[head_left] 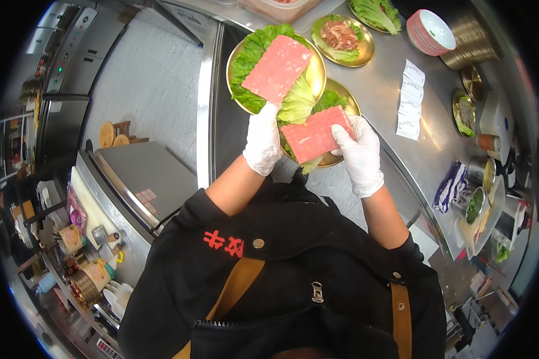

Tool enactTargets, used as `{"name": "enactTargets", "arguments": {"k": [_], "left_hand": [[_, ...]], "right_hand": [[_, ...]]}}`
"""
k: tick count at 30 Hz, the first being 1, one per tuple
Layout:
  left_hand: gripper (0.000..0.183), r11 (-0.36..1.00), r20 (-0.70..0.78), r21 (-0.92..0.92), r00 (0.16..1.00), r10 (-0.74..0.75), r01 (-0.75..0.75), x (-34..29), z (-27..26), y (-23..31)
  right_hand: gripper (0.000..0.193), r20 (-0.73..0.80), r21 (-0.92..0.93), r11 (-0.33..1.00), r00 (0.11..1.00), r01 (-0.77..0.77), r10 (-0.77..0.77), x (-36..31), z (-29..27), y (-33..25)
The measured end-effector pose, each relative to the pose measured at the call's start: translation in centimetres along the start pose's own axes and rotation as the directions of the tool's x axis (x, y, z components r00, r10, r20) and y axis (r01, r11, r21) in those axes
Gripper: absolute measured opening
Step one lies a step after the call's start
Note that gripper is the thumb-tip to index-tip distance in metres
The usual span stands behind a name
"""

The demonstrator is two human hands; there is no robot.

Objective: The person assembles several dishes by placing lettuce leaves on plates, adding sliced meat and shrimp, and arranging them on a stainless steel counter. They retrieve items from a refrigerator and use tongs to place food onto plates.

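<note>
My left hand [262, 142], in a white glove, is closed on the near edge of a gold plate [321, 67]. Green lettuce [250, 63] lines that plate, with a pink rectangular slab of pale-flecked meat [277, 69] on top. My right hand [362, 158], also gloved, grips a second gold plate [330, 160] at its right side; its fingers are partly hidden underneath. The thumb presses on another pink meat slab [313, 136], which lies over lettuce [330, 100]. The left plate overlaps the far part of the right one, and both are held up near the counter's edge.
The steel counter [380, 90] holds a gold plate of sliced meat [341, 36], a plate of lettuce [377, 13], stacked bowls [431, 33], paper slips [411, 99] and a striped cloth [451, 186]. A low steel unit [144, 173] and wooden stools [117, 134] stand at left.
</note>
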State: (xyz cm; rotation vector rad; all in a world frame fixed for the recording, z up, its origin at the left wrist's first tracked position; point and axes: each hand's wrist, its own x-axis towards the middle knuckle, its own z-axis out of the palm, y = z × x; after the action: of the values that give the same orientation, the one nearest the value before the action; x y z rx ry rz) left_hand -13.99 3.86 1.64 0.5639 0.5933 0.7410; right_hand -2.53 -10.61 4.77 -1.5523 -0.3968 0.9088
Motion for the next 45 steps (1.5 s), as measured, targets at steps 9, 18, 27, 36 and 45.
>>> {"name": "enactTargets", "arguments": {"k": [9, 18, 27, 36, 45], "left_hand": [[0.041, 0.990, -0.186, -0.064, 0.973, -0.137, 0.127, 2.4, -6.9, 0.7], [0.033, 0.958, -0.362, 0.002, 0.893, -0.268, 0.288, 4.3, -13.6, -1.4], [0.039, 0.894, -0.398, 0.166, 0.858, -0.325, 0.416, 3.0, -16.3, -1.4], [0.034, 0.877, -0.492, 0.005, 0.764, -0.417, 0.481, 2.7, -16.4, -1.4], [0.041, 0.874, -0.409, 0.143, 0.832, -0.375, 0.465, 2.4, -17.9, -1.0]], "right_hand": [[0.042, 0.059, -0.884, 0.374, 0.861, 0.280, -0.505, 1.0, 2.6, 1.0], [0.035, -0.021, -0.936, 0.352, 0.998, 0.002, -0.062, 17.1, -8.9, 21.4], [0.057, 0.035, -0.954, 0.284, 0.979, 0.092, -0.200, 35.9, -12.2, 29.1], [0.055, 0.206, -0.978, 0.003, 0.974, 0.207, -0.093, 38.2, -14.7, 31.3], [0.044, -0.130, -0.986, -0.095, 0.989, -0.136, -0.064, 40.0, -9.0, 26.8]]}}
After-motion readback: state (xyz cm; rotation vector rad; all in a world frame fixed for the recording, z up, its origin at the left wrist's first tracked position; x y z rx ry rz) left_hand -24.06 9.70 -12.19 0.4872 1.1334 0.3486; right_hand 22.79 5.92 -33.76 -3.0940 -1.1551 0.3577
